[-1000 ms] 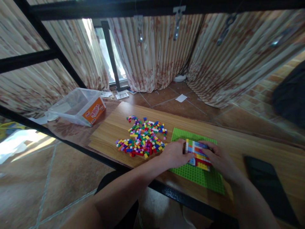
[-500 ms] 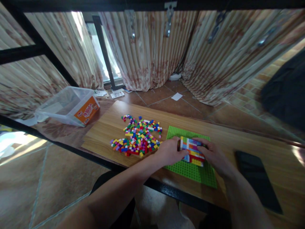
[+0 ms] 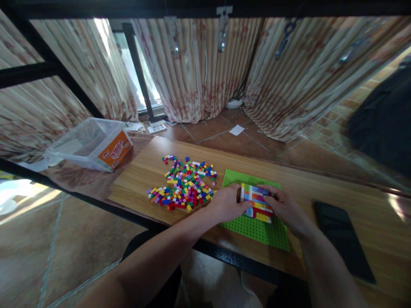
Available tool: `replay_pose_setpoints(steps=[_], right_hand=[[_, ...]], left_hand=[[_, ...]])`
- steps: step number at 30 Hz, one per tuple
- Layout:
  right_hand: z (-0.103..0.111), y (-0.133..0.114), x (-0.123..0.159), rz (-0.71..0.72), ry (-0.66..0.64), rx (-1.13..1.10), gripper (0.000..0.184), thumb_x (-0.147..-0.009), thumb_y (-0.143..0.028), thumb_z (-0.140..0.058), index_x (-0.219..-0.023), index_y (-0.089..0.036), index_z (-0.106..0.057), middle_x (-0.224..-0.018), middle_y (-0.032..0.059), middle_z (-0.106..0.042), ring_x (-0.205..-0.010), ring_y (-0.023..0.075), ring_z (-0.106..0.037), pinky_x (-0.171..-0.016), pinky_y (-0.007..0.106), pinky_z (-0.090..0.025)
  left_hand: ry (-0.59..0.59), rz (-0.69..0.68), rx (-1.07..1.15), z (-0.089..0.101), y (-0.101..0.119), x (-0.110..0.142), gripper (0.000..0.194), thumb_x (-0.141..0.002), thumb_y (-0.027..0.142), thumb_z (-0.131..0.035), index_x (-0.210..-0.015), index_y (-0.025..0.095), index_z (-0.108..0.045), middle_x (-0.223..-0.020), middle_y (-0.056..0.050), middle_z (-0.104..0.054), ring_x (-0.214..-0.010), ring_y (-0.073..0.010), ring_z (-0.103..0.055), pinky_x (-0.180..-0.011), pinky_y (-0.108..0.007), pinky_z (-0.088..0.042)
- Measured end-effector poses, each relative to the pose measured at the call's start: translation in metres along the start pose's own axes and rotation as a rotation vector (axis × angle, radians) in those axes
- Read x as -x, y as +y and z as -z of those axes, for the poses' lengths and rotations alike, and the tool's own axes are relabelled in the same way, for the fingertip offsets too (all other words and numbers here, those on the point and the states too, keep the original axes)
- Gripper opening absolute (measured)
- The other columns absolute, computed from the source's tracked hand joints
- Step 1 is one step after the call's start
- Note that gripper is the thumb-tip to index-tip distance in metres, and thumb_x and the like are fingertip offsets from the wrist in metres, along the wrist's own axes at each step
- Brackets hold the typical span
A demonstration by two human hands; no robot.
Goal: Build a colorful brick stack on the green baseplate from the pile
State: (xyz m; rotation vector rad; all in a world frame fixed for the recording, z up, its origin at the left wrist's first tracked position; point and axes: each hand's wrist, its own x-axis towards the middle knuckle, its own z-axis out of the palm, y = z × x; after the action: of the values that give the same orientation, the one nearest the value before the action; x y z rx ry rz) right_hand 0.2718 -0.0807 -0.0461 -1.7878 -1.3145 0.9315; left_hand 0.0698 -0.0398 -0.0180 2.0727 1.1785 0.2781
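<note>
A block of joined, multicoloured toy bricks [image 3: 257, 201] sits over the green studded baseplate [image 3: 253, 231]; I cannot tell whether it is attached. My left hand [image 3: 228, 202] grips its left side, with the thumb at the near edge. On the opposite side my right hand [image 3: 282, 205] is closed around it, fingers along the far right edge. Just left of the baseplate spreads a pile of loose small bricks [image 3: 186, 184] in many colours.
On the wooden board [image 3: 141, 179], right of the baseplate, lies a dark phone-like slab [image 3: 343, 239]. A clear plastic bin [image 3: 90, 143] with an orange label stands at the left end. Black metal bars [image 3: 205, 10] cross overhead, with striped curtains [image 3: 205, 72] behind.
The camera view has shifted, so the whole scene sits further left in the picture. Both hands keep their hold on the brick block, which shows little movement over the baseplate.
</note>
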Motion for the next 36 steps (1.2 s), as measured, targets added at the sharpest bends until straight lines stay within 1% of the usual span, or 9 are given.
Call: replay_pose_setpoints(steps=[2, 5, 10, 13, 17, 26, 33, 36], right_hand=[[0.000, -0.001, 0.001, 0.010, -0.001, -0.008, 0.041, -0.072, -0.031, -0.056, -0.109, -0.019, -0.069, -0.104, 0.0060, -0.071, -0.092, 0.0230, -0.066, -0.074, 0.034, -0.053], [0.003, -0.004, 0.003, -0.025, -0.054, -0.039, 0.045, -0.072, -0.033, -0.057, -0.113, -0.017, -0.067, -0.105, 0.0058, -0.071, -0.088, 0.0216, -0.066, -0.076, 0.034, -0.054], [0.010, -0.011, 0.007, -0.092, -0.116, -0.121, 0.047, -0.074, -0.032, -0.052, -0.116, -0.016, -0.066, -0.091, 0.0041, -0.072, -0.079, 0.0194, -0.065, -0.075, 0.033, -0.053], [0.011, -0.010, 0.009, -0.107, -0.121, -0.163, 0.048, -0.075, -0.029, -0.049, -0.120, -0.017, -0.064, -0.092, 0.0036, -0.072, -0.077, 0.0180, -0.065, -0.073, 0.032, -0.053], [0.010, -0.009, 0.008, -0.118, -0.133, -0.213, 0.049, -0.076, -0.028, -0.051, -0.122, -0.016, -0.063, -0.085, 0.0030, -0.072, -0.076, 0.0188, -0.065, -0.071, 0.031, -0.053], [0.008, -0.015, 0.008, -0.118, -0.103, -0.201, 0.045, -0.075, -0.027, -0.052, -0.116, -0.018, -0.066, -0.084, 0.0017, -0.072, -0.069, 0.0163, -0.064, -0.065, 0.029, -0.053], [0.006, -0.017, 0.007, -0.146, -0.074, -0.218, 0.046, -0.071, -0.027, -0.053, -0.112, -0.015, -0.069, -0.084, 0.0024, -0.072, -0.069, 0.0159, -0.063, -0.067, 0.028, -0.052], [0.005, -0.018, 0.007, -0.151, -0.054, -0.227, 0.046, -0.069, -0.025, -0.053, -0.110, -0.014, -0.070, -0.079, 0.0018, -0.072, -0.065, 0.0149, -0.061, -0.063, 0.026, -0.051]], left_hand=[[-0.002, 0.004, 0.003, -0.001, -0.001, -0.001, 0.043, -0.080, 0.049, -0.056, -0.106, 0.016, -0.056, -0.091, -0.010, -0.068, -0.079, -0.0228, -0.065, -0.065, -0.030, -0.049], [0.001, -0.013, 0.017, -0.001, -0.002, -0.002, 0.043, -0.080, 0.049, -0.056, -0.107, 0.015, -0.056, -0.093, -0.010, -0.068, -0.080, -0.0226, -0.065, -0.066, -0.031, -0.049], [-0.009, -0.016, 0.044, -0.002, -0.005, -0.003, 0.042, -0.081, 0.047, -0.056, -0.108, 0.015, -0.056, -0.092, -0.010, -0.069, -0.079, -0.0226, -0.065, -0.065, -0.031, -0.050], [-0.011, -0.030, 0.068, -0.003, -0.006, -0.004, 0.040, -0.081, 0.044, -0.057, -0.109, 0.016, -0.056, -0.092, -0.009, -0.069, -0.081, -0.0226, -0.065, -0.067, -0.031, -0.050], [-0.015, -0.025, 0.066, -0.004, -0.007, -0.005, 0.036, -0.081, 0.042, -0.057, -0.106, 0.016, -0.056, -0.093, -0.009, -0.069, -0.084, -0.0228, -0.065, -0.069, -0.031, -0.051], [0.000, -0.043, 0.033, -0.005, -0.007, -0.005, 0.037, -0.083, 0.043, -0.054, -0.107, 0.015, -0.056, -0.096, -0.010, -0.069, -0.084, -0.0227, -0.065, -0.069, -0.031, -0.050], [-0.006, -0.037, 0.034, -0.004, -0.007, -0.004, 0.038, -0.082, 0.044, -0.053, -0.108, 0.015, -0.055, -0.095, -0.010, -0.069, -0.082, -0.0231, -0.065, -0.067, -0.031, -0.050], [0.002, -0.035, 0.030, -0.005, -0.007, -0.004, 0.038, -0.082, 0.043, -0.053, -0.108, 0.015, -0.055, -0.094, -0.010, -0.069, -0.081, -0.0229, -0.065, -0.066, -0.031, -0.050]])
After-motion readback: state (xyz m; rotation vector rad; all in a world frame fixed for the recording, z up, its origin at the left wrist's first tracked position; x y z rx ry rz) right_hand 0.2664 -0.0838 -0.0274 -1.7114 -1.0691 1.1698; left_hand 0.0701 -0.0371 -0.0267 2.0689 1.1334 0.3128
